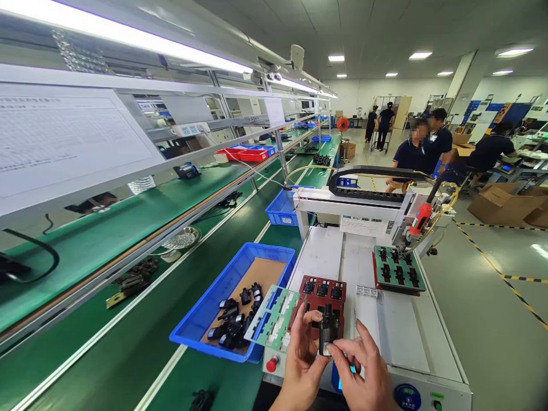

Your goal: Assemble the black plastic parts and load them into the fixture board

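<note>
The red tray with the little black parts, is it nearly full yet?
Partly. The red tray has three black parts seated along its back row. Both hands, left hand and right hand, hold another black part over its front. More wait in the blue bin.

Factory hall, grey floor [483,319] with yellow-black tape. Green benches [107,228] on the left under a strip light [128,37]. Ceiling panels [419,55] lit, cardboard boxes [500,202] at right.
</note>
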The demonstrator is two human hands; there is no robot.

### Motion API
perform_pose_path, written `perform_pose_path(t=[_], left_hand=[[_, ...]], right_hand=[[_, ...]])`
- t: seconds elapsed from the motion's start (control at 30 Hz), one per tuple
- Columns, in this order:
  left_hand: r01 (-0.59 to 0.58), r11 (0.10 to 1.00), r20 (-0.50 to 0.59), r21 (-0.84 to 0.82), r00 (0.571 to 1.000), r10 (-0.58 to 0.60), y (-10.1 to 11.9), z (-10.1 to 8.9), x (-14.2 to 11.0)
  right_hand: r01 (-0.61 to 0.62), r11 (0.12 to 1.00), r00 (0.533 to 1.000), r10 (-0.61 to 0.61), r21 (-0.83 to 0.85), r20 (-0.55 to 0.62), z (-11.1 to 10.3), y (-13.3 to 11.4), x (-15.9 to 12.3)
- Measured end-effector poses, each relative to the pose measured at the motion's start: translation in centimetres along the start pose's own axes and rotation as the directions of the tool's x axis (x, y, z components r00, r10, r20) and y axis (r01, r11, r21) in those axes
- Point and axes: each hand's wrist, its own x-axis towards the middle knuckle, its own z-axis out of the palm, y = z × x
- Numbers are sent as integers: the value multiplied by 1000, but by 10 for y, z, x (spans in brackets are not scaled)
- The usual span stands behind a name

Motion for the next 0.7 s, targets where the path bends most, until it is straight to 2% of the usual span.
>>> perform_pose_path(t=[0.2, 0.3, 0.4, 0.47, 0.53, 0.6, 0.7], left_hand=[[-15, 1000, -41, 1, 999, 15, 2, -5, 0], [21, 999, -27, -37, 999, -22, 7, -4, -1], [45, 995, -8, -87, 999, -46, 12, -2, -2], [38, 995, -10, -96, 999, -39, 11, -2, -3], [22, 997, -11, -71, 1000, -23, 7, -8, -7], [0, 1000, 15, 0, 1000, 0, -1, -17, -13], [24, 986, 57, 164, 998, -34, -20, -39, -22]], right_hand=[[-53, 998, 995, 54, 21, -78, 6, 11, -4], [-195, 978, 976, 201, 72, -88, 3, 25, 2], [-406, 878, 914, 396, 254, 93, 2, 36, 4], [-505, 789, 863, 447, 350, 236, 4, 38, 2], [-551, 738, 833, 454, 390, 316, 8, 34, -1], [-571, 747, 809, 440, 340, 390, 15, 28, -2], [-529, 836, 786, 421, 142, 451, 31, 25, 1]])
